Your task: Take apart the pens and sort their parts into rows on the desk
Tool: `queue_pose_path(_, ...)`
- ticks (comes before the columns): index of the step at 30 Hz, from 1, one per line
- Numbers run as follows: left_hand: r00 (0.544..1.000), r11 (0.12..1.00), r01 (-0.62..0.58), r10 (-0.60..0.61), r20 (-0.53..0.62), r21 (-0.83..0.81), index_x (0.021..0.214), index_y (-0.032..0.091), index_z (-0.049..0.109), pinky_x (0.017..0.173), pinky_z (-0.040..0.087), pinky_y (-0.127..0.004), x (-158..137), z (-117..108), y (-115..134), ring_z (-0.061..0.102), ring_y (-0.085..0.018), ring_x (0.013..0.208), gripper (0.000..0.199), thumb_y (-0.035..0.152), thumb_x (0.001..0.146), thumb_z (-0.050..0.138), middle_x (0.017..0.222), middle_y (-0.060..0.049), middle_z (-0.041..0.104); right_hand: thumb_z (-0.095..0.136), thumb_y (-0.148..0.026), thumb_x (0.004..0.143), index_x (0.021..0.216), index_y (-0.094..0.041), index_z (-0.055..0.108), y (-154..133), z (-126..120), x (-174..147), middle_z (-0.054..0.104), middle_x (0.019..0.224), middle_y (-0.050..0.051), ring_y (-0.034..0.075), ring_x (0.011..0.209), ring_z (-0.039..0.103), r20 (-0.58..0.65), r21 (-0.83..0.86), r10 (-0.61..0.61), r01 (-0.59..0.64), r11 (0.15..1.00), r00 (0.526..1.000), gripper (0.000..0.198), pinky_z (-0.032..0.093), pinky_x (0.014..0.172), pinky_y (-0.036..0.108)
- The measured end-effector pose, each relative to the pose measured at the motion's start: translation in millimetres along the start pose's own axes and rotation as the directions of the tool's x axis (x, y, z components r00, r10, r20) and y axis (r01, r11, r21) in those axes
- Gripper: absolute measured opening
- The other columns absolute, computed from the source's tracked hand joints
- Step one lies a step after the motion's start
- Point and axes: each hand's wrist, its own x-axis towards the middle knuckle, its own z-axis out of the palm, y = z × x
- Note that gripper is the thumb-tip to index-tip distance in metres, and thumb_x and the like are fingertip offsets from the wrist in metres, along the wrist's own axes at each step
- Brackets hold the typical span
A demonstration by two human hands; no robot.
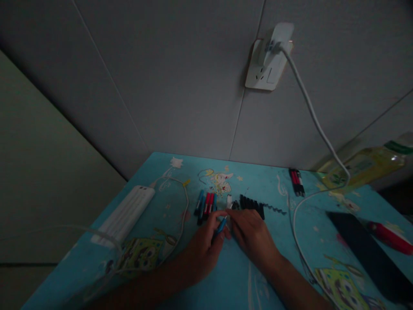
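Note:
My left hand [209, 234] is closed around a blue pen part [221, 225], which slants up to the right. Against its upper end, my right hand [253, 228] has its fingers bent and pressed together; what they pinch is hidden. Just beyond my left hand lie red pen parts [209, 202] and blue pen parts [200, 203], side by side. Clear pen tubes [229, 200] lie beyond my fingertips. Past my right hand is a row of black pen parts [250, 203], with a line of small dark pieces [274, 209] to its right.
A white power strip [125, 215] with cables is at left. A bundle of pens [296, 181] lies back right, near a yellow liquid bottle [364, 165]. At right are a dark flat panel [368, 254] and a red object [389, 237]. A white cable [295, 232] crosses the table.

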Motion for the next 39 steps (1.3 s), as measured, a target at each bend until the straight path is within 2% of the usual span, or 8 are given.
queue_pose_path(8,0.998,0.989,-0.044,0.039,0.042,0.139,0.129,0.023,0.053,0.083,0.047,-0.03,-3,-5,7,0.062,-0.016,0.083,0.031,0.032,0.103,0.039,0.087,-0.001,0.065,0.05,-0.015,0.097,0.126,-0.018,0.06,21,-17,-2,0.072,0.11,0.01,0.022,0.094,0.066,-0.185,-0.126,0.036,-0.06,0.99,0.982,0.031,0.047,0.085,0.038)
queue_pose_path(13,0.972,0.937,-0.226,0.201,0.119,0.265,0.127,0.024,0.056,0.093,0.046,-0.03,-3,-5,4,0.062,-0.016,0.1,0.029,0.023,0.101,0.042,0.109,-0.004,0.066,0.055,-0.021,0.096,0.115,-0.018,0.066,23,-20,-1,0.074,0.104,0.01,0.022,0.087,0.068,-0.248,-0.185,0.053,-0.101,0.978,0.967,0.022,0.046,0.082,0.038)
queue_pose_path(17,0.939,0.856,-0.342,0.294,0.179,0.388,0.127,0.025,0.054,0.092,0.049,-0.029,-4,-2,-2,0.061,-0.016,0.104,0.029,0.019,0.101,0.043,0.117,-0.005,0.06,0.056,-0.019,0.096,0.118,-0.02,0.065,17,-14,-2,0.073,0.109,0.009,0.022,0.094,0.067,-0.244,-0.123,0.037,-0.068,0.99,0.969,0.024,0.048,0.084,0.039)
queue_pose_path(20,0.947,0.791,-0.321,0.272,0.171,0.521,0.127,0.025,0.054,0.089,0.052,-0.03,-2,-3,-6,0.063,-0.016,0.101,0.03,0.017,0.1,0.043,0.12,-0.006,0.058,0.057,-0.018,0.095,0.119,-0.022,0.065,16,-12,-3,0.073,0.11,0.008,0.022,0.097,0.067,-0.26,-0.044,0.062,-0.076,0.996,0.964,0.025,0.049,0.087,0.039)
queue_pose_path(24,0.977,0.669,-0.203,0.183,0.107,0.715,0.126,0.026,0.055,0.081,0.055,-0.03,4,-5,-14,0.067,-0.016,0.091,0.033,0.013,0.098,0.043,0.125,-0.006,0.056,0.06,-0.021,0.094,0.113,-0.023,0.067,17,-13,-3,0.073,0.106,0.006,0.022,0.097,0.067,-0.303,0.037,0.177,-0.174,0.984,0.937,0.021,0.051,0.088,0.039)
queue_pose_path(29,0.984,0.53,-0.17,0.131,0.118,0.831,0.133,0.029,0.05,0.067,0.054,-0.026,4,-5,-18,0.068,-0.014,0.076,0.043,0.011,0.095,0.045,0.125,-0.005,0.058,0.058,-0.022,0.094,0.113,-0.023,0.067,19,-6,-2,0.072,0.108,0.007,0.023,0.099,0.066,-0.248,0.086,0.222,-0.206,0.975,0.943,0.02,0.051,0.09,0.039)
queue_pose_path(34,0.982,0.483,-0.189,0.094,0.164,0.855,0.132,0.029,0.05,0.061,0.053,-0.027,2,-5,-11,0.067,-0.015,0.072,0.046,0.007,0.092,0.046,0.121,-0.004,0.06,0.054,-0.02,0.095,0.122,-0.022,0.064,20,4,5,0.07,0.115,0.008,0.024,0.105,0.064,-0.125,0.007,0.179,-0.179,0.984,0.976,0.028,0.048,0.093,0.041)
queue_pose_path(39,0.979,0.456,-0.203,0.087,0.184,0.866,0.127,0.028,0.053,0.059,0.053,-0.027,3,-4,-7,0.066,-0.016,0.071,0.042,0.006,0.091,0.047,0.118,-0.003,0.061,0.054,-0.018,0.096,0.125,-0.021,0.063,14,0,5,0.07,0.115,0.008,0.025,0.102,0.063,-0.011,-0.087,0.154,-0.154,0.984,0.988,0.031,0.046,0.089,0.042)
